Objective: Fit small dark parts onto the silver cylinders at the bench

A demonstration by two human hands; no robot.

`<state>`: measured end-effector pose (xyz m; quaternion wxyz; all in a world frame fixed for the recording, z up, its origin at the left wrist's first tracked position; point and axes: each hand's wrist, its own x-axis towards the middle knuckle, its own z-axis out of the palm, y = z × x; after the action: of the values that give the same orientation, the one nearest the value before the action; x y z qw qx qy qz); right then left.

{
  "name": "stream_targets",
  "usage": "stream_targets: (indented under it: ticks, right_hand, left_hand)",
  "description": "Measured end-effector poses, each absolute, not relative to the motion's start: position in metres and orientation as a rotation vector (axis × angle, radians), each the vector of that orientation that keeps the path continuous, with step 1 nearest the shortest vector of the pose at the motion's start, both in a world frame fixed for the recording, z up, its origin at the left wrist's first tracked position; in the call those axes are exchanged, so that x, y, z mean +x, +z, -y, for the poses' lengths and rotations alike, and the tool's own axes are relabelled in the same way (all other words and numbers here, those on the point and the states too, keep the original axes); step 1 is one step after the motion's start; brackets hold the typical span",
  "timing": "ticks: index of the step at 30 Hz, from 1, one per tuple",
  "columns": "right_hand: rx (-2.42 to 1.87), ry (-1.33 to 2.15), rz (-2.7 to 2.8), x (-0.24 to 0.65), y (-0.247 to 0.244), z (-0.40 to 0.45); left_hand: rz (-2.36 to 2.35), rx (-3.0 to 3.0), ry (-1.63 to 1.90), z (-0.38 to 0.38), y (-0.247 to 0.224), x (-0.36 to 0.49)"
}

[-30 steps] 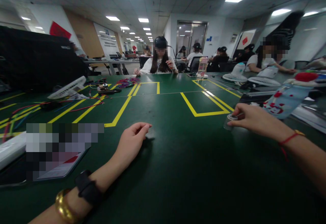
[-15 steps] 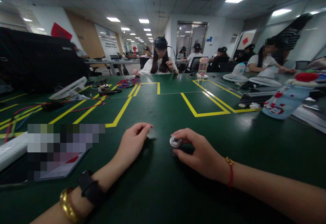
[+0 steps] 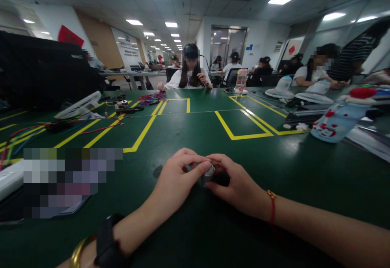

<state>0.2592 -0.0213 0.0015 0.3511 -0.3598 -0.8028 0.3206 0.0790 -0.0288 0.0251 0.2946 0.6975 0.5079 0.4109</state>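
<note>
A small grey metal cylinder (image 3: 209, 174) with a pale round top stands upright on the green table (image 3: 195, 134). My right hand (image 3: 233, 178) grips it from the right, with the thumb low on its near side and the fingertips behind its top. From the left, my left hand (image 3: 181, 174) reaches over it, fingers closed and thumb tip at the edge of the top. Whatever the left fingertips pinch is too small or hidden to make out. Both hands partly cover the cylinder.
A blue cup (image 3: 338, 122) with a red lid stands at right, near white fans (image 3: 280, 89). Wires (image 3: 27, 134) and a white fan (image 3: 79, 105) lie at left. Yellow tape (image 3: 252, 136) marks the table. Across it sits another person (image 3: 190, 71).
My left hand has moved right, from beside the cylinder to its top, and the thumb now meets its edge. My right hand keeps its grip on the cylinder.
</note>
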Motion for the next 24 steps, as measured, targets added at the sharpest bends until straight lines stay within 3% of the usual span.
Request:
stream_targets:
  ticks: [5, 15, 20, 24]
  right_hand:
    - [-0.997, 0.623, 2.162, 0.269, 0.007, 0.021]
    - [-1.047, 0.715, 2.153, 0.275, 0.003, 0.020]
    - [-1.095, 0.620, 2.161, 0.282, 0.014, 0.016]
    - [-1.457, 0.407, 2.198, 0.322, 0.039, -0.013]
  left_hand:
    - [-1.409, 1.838, 1.082, 0.025, 0.018, 0.067]
    - [-1.551, 2.296, 0.608, 0.020, -0.002, 0.072]
    - [-1.460, 2.100, 0.761, 0.019, 0.007, 0.057]
    - [-1.599, 1.821, 0.984, 0.010, 0.010, 0.033]
